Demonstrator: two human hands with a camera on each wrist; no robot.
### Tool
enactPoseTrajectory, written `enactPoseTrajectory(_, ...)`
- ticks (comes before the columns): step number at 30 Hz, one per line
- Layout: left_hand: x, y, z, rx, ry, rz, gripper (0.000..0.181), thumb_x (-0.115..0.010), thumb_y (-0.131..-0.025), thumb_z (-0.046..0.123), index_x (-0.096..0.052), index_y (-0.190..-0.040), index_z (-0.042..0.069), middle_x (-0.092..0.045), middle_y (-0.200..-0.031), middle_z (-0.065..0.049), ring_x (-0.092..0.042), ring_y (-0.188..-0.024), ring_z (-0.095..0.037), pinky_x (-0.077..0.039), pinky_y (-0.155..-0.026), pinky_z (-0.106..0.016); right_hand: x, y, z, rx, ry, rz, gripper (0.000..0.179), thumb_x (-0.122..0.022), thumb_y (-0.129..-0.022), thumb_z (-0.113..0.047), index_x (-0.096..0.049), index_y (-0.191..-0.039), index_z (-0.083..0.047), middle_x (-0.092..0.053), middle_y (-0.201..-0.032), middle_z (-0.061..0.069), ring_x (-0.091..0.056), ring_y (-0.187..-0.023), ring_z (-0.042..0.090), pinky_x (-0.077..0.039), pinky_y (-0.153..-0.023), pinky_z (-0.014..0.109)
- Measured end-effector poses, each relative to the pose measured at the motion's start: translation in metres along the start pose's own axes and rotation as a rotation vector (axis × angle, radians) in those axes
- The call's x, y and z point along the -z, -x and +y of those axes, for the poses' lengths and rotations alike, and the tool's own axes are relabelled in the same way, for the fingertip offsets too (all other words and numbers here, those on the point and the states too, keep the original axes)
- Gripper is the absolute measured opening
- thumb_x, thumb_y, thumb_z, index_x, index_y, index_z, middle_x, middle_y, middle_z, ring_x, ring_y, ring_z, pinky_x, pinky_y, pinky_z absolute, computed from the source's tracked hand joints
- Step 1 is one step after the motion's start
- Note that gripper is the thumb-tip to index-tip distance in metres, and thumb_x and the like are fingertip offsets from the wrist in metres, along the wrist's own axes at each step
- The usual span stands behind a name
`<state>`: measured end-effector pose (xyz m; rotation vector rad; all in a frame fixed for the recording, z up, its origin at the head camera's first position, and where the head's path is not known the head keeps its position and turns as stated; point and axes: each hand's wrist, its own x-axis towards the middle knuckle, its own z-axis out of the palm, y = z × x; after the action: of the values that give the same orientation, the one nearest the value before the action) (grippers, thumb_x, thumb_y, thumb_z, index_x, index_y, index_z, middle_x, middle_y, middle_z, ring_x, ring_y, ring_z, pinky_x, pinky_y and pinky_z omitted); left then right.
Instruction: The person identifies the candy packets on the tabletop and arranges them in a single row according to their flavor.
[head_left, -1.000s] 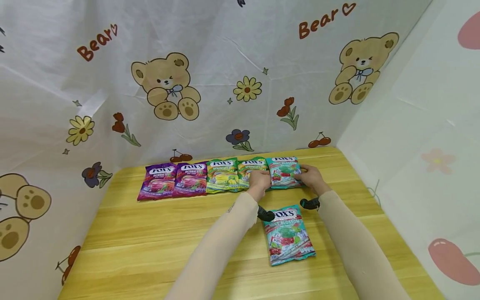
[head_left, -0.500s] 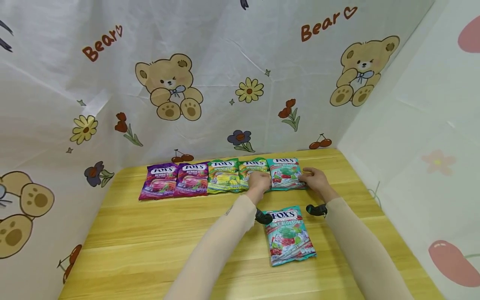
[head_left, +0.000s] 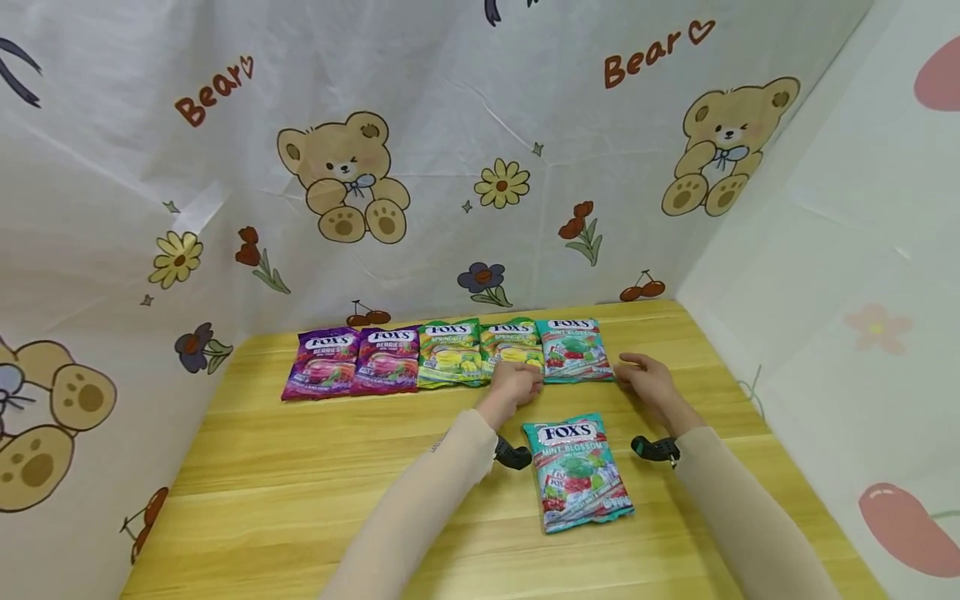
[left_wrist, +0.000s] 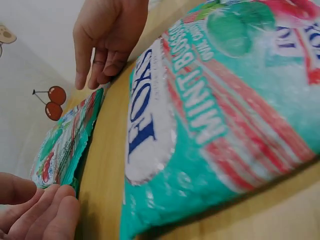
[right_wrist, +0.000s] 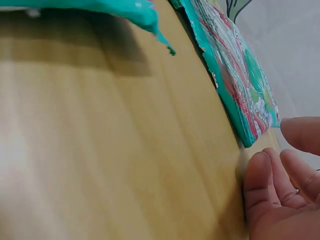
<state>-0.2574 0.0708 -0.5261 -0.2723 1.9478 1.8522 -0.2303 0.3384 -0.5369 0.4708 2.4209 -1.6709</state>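
In the head view a teal Mint Blossom candy bag (head_left: 576, 354) lies at the right end of a row, between my two hands. My left hand (head_left: 513, 387) is at its lower left corner with loosely bent fingers, in front of a green Springtea candy bag (head_left: 513, 343). Just off the teal bag's right side is my right hand (head_left: 649, 385), its thumb and fingers apart with nothing between them, as the right wrist view also shows. A second Mint Blossom bag (head_left: 579, 475) lies nearer me, between my forearms; it fills much of the left wrist view.
Further left in the row are another green candy bag (head_left: 450, 354) and two purple Berries bags, one at the end (head_left: 322, 364) and one beside it (head_left: 387, 360). The wooden table (head_left: 315, 483) meets a bear-printed cloth wall (head_left: 427, 100) at the back and a pale side wall (head_left: 840, 250) on the right.
My right hand has let go of the row's teal bag and moved right and toward me. My left hand has drawn back slightly toward me. The bags keep their places.
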Motion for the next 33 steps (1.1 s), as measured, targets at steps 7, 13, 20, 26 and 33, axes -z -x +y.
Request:
enactPoseTrajectory(7, 0.022, 0.008, -0.016, 0.012, 0.004, -0.067, 0.031, -0.062, -0.101, 0.006, -0.069, -0.13, -0.003, -0.074, -0.122, -0.017, -0.073, -0.109, -0.028, -0.061, -0.095, -0.038, 0.004, 0.022, 0.009, -0.01, -0.03, -0.091, 0.061, -0.054, -0.108, -0.031, -0.037, -0.157, 0.002, -0.053, -0.145, 0.026, -0.063, -0.099, 0.01, -0.056, -0.085, 0.019)
enactPoseTrajectory(13, 0.041, 0.013, -0.025, 0.027, -0.012, -0.101, 0.032, -0.063, -0.101, 0.008, -0.068, -0.131, -0.003, -0.074, -0.119, -0.016, -0.074, -0.106, -0.025, -0.062, -0.093, -0.036, 0.004, 0.043, 0.013, 0.018, -0.056, -0.203, 0.059, -0.053, -0.109, -0.027, -0.037, -0.153, 0.008, -0.055, -0.138, 0.028, -0.064, -0.105, 0.015, -0.058, -0.088, 0.023)
enactPoseTrajectory(20, 0.058, 0.032, -0.033, 0.061, -0.012, -0.152, 0.032, -0.062, -0.103, 0.01, -0.066, -0.133, -0.002, -0.075, -0.12, -0.014, -0.075, -0.102, -0.021, -0.063, -0.089, -0.032, 0.007, 0.064, 0.019, 0.019, -0.06, -0.295, 0.057, -0.054, -0.109, -0.026, -0.039, -0.15, 0.011, -0.058, -0.137, 0.024, -0.065, -0.109, 0.016, -0.059, -0.091, 0.025)
enactPoseTrajectory(26, 0.069, 0.047, -0.044, 0.08, 0.003, -0.18, 0.032, -0.059, -0.105, 0.011, -0.066, -0.132, -0.005, -0.075, -0.119, -0.015, -0.075, -0.1, -0.018, -0.063, -0.09, -0.033, 0.006, 0.077, 0.021, -0.007, -0.119, -0.419, 0.057, -0.053, -0.109, -0.022, -0.035, -0.149, 0.014, -0.066, -0.124, 0.012, -0.066, -0.107, 0.017, -0.06, -0.093, 0.029)
enactPoseTrajectory(33, 0.071, 0.07, -0.054, 0.122, 0.032, -0.213, 0.031, -0.06, -0.103, 0.01, -0.067, -0.128, -0.006, -0.076, -0.116, -0.016, -0.076, -0.098, -0.018, -0.063, -0.089, -0.034, 0.005, 0.092, 0.021, -0.082, -0.181, -0.49, 0.062, -0.058, -0.107, -0.022, -0.033, -0.151, 0.014, -0.067, -0.121, 0.007, -0.066, -0.106, 0.019, -0.061, -0.095, 0.038)
